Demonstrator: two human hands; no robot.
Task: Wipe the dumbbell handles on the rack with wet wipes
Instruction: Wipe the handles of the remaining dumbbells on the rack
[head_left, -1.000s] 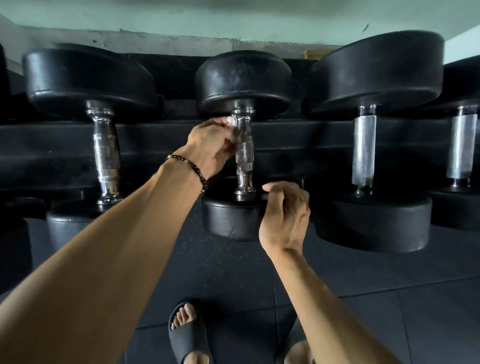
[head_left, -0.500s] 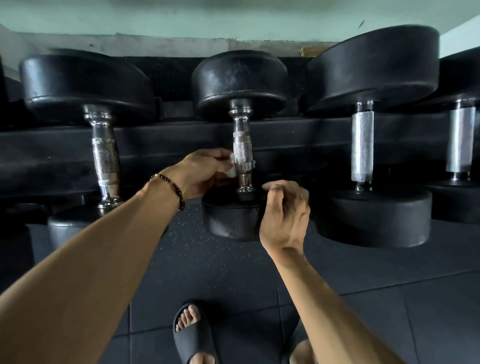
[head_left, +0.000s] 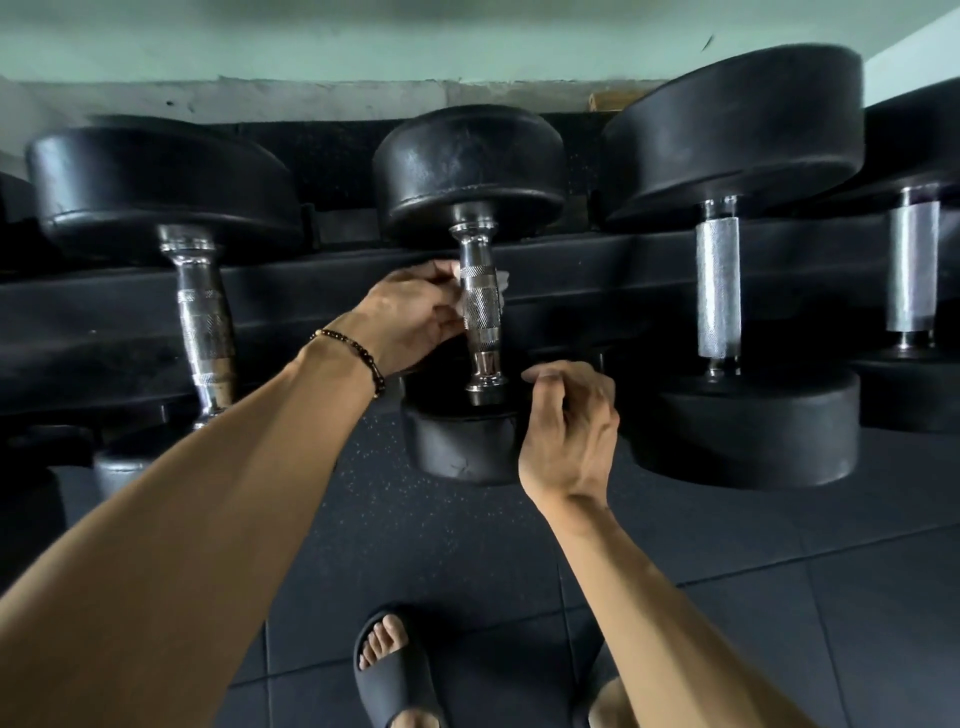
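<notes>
Black dumbbells lie on a black rack (head_left: 104, 322), their chrome handles running away from me. My left hand (head_left: 415, 312), a bead bracelet on its wrist, holds a white wet wipe (head_left: 457, 293) wrapped round the knurled handle (head_left: 482, 306) of the middle dumbbell (head_left: 470, 171). A bit of the wipe shows on the handle's right side. My right hand (head_left: 571, 431) hovers just right of the handle's near end with fingers loosely curled and nothing in it.
A dumbbell (head_left: 156, 187) with a chrome handle (head_left: 202, 322) lies to the left. A larger dumbbell (head_left: 737, 130) with a straight knurled handle (head_left: 718, 286) lies to the right, another handle (head_left: 911, 265) beyond it. My sandalled foot (head_left: 392, 670) stands on dark rubber floor tiles (head_left: 779, 649).
My left hand slid the wipe from the far end of the handle down to its near end, then back up to the middle. My right hand stayed in place.
</notes>
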